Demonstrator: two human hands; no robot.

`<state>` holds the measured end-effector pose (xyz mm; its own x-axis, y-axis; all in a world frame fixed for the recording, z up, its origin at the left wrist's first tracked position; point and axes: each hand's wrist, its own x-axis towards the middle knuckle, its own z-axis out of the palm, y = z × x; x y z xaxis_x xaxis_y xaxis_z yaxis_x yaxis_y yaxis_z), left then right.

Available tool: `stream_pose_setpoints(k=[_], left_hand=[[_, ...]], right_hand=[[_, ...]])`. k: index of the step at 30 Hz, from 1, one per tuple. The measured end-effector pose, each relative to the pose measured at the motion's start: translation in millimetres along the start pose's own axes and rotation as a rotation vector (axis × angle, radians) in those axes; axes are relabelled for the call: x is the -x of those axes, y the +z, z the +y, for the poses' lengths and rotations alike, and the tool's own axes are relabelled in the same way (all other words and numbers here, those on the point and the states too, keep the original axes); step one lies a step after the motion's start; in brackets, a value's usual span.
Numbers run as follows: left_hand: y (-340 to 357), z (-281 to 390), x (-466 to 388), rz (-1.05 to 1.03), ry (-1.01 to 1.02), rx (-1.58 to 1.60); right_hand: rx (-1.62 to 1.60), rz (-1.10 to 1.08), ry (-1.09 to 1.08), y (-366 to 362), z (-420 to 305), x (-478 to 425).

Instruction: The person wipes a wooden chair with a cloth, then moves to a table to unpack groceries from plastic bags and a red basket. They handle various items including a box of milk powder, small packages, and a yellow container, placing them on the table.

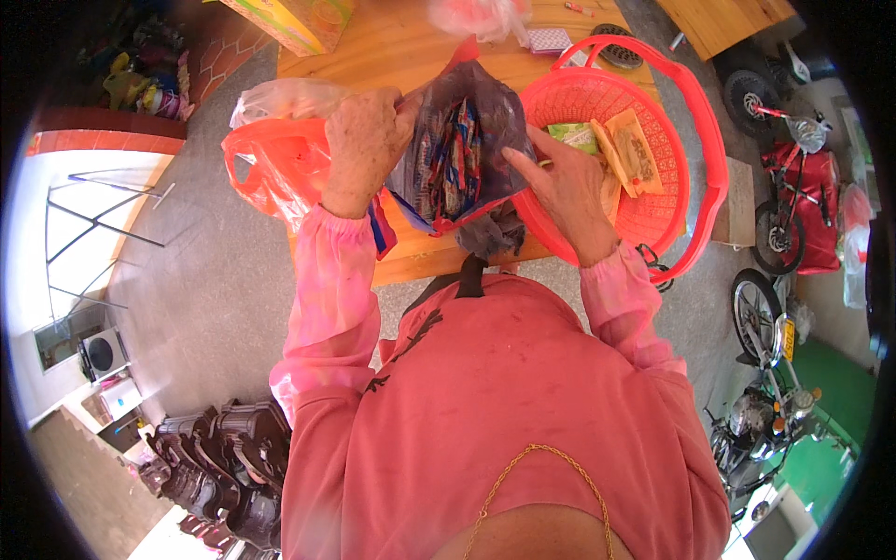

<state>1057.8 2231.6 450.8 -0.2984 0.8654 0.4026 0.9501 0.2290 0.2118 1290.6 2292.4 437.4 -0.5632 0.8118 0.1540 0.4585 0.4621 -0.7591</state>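
My left hand (pixel 365 143) grips the left edge of an upright packaging bag (pixel 500 105) with a dark inside. At its right edge, the fingers of my right hand (pixel 570 178) hold the rim. The bag's mouth gapes upward, showing several small wrapped packets (pixel 458 164) in blue, red and clear wrappers. Right of the bag stands a red plastic basket (pixel 668 154) with its handle swung to the right; my right forearm crosses its near rim. Inside the basket lie a green packet (pixel 572 136) and yellowish packets (pixel 638 150). A red plastic bag (pixel 280 168) rests beside my left hand.
A wooden table (pixel 392 63) carries a yellow carton (pixel 301 21), a clear plastic bag (pixel 287 99), a pinkish plastic bag (pixel 479 17), a small patterned box (pixel 548 40) and a round dark lattice disc (pixel 617 47). Crumpled dark plastic (pixel 492 231) lies at the near edge.
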Motion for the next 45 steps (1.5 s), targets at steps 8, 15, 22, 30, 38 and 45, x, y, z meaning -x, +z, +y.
stream_pose_setpoints(k=[8,15,22,30,38,45], left_hand=[[-37,42,5,0.218,0.217,-0.030],[-6,96,50,-0.201,0.223,0.388],[68,41,54,-0.675,-0.003,0.194],[134,45,34,-0.534,-0.153,0.074],[156,35,33,-0.536,-0.243,0.147],[139,38,35,-0.476,-0.322,0.444]], right_hand=[[-0.158,0.021,0.017,21,30,-3],[-0.281,0.031,0.007,26,21,7],[-0.345,0.053,0.075,27,26,28],[-0.497,0.046,0.140,35,27,34],[-0.561,0.162,0.160,48,41,31],[-0.660,0.078,0.216,45,35,27]])
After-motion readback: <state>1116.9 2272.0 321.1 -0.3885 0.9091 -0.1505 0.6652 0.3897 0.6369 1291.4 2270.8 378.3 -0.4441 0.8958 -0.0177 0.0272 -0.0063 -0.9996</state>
